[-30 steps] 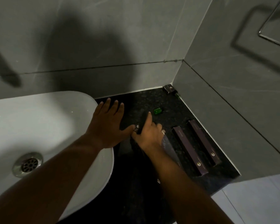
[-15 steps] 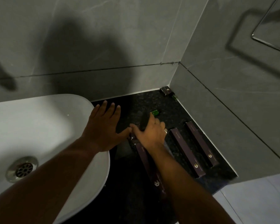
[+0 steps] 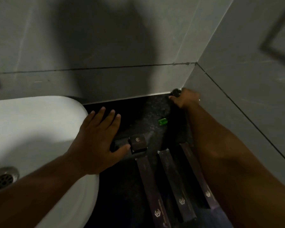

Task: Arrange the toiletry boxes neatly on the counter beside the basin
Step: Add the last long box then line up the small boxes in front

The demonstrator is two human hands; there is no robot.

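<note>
Left hand lies flat and open on the white basin's rim, thumb touching a small dark square box. Three long dark purple boxes run parallel on the black speckled table. Right hand is far nearer the corner box, fingers curled on it.

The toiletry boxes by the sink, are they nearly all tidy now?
Mostly. Three long boxes lie side by side in a row on the dark counter. The left hand rests flat beside a small box at the head of that row. The right hand is at a small dark item in the back corner; the grip is unclear. That item and a loose green thing are left.
</note>
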